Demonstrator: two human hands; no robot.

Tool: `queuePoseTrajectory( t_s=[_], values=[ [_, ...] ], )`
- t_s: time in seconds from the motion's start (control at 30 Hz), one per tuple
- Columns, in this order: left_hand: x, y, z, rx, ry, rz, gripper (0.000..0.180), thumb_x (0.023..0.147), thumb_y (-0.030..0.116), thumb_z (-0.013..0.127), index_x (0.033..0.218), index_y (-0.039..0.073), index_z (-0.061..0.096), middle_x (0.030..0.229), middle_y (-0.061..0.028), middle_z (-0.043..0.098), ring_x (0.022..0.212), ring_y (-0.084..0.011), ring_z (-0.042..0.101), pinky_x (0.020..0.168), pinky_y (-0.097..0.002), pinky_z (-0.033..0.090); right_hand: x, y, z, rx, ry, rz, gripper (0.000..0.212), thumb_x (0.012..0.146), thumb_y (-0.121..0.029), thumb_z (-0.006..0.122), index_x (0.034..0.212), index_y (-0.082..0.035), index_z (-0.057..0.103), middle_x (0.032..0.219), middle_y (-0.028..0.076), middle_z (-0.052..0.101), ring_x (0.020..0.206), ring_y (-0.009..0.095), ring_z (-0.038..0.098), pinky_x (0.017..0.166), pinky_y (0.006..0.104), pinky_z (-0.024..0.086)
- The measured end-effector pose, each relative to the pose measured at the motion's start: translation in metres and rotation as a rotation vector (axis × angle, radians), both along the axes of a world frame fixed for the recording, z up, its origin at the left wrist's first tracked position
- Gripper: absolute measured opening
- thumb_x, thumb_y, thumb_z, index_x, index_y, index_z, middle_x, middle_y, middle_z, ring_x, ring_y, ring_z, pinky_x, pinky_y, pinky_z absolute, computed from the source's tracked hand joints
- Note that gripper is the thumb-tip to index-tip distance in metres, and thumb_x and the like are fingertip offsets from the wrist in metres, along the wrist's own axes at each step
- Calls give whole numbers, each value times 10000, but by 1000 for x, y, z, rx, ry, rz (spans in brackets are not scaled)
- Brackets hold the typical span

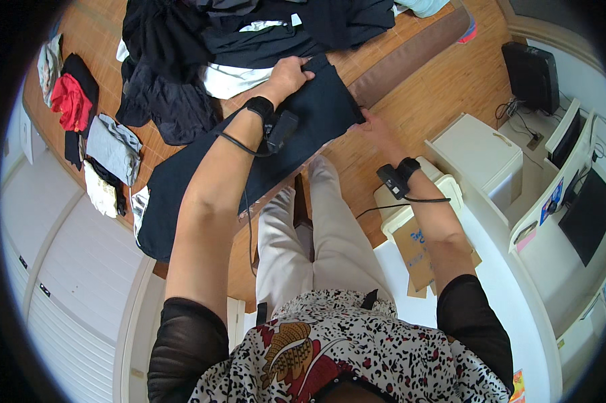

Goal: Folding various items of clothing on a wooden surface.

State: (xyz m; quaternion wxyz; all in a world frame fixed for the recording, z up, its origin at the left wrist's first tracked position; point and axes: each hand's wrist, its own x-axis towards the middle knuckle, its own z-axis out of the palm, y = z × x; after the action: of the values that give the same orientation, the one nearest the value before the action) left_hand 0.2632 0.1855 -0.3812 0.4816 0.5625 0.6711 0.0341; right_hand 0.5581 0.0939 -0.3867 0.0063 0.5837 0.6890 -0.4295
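A pair of black trousers, laid lengthwise, stretches from the upper middle down to the lower left along the edge of the wooden surface. My left hand is closed on its far edge, near the wide end. At the near right corner of that same end, my right hand pinches the cloth between thumb and fingers. Both wrists wear black straps with small cabled boxes. Just beyond my left hand lies a heap of dark clothes, with a white garment showing at its near side.
Folded grey clothing, a red garment and a cream one lie at the left. A brown strip runs toward the upper right. On the right stand a lidded cream bin, a white cabinet and a black box.
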Motion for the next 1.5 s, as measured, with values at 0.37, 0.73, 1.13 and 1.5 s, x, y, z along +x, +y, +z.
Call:
queuePoseTrajectory(
  t_s=[0.37,0.73,1.13,1.5],
  values=[
    [3,18,10,-268,-89,-264,779,763,444,805,1273,-90,557,1287,-245,592,1200,-319,571,1016,-359,439,-45,-15,40,242,-30,-258,528,722,-69,689,1219,-41,514,1117,181,554,1015,338,553,894,425,451],
    [18,23,-6,-254,-354,-386,550,764,381,803,1052,-75,694,1248,-155,630,1079,-277,591,989,-326,428,-34,-7,21,103,323,-390,499,741,-105,672,1220,-75,535,1084,158,594,829,262,620,735,355,507],
    [20,42,9,78,-431,-165,300,679,127,866,878,-56,735,890,-120,722,785,-232,649,788,-326,512,3,17,42,-447,90,75,569,715,-352,831,1088,25,623,833,138,630,730,236,605,657,349,487],
    [38,51,-10,-133,-313,-45,275,794,201,812,907,-38,737,784,-6,675,678,-113,584,654,-293,490,39,23,-2,62,-15,-154,339,829,-129,702,1121,7,596,998,185,651,905,317,643,798,384,515]
  ],
)
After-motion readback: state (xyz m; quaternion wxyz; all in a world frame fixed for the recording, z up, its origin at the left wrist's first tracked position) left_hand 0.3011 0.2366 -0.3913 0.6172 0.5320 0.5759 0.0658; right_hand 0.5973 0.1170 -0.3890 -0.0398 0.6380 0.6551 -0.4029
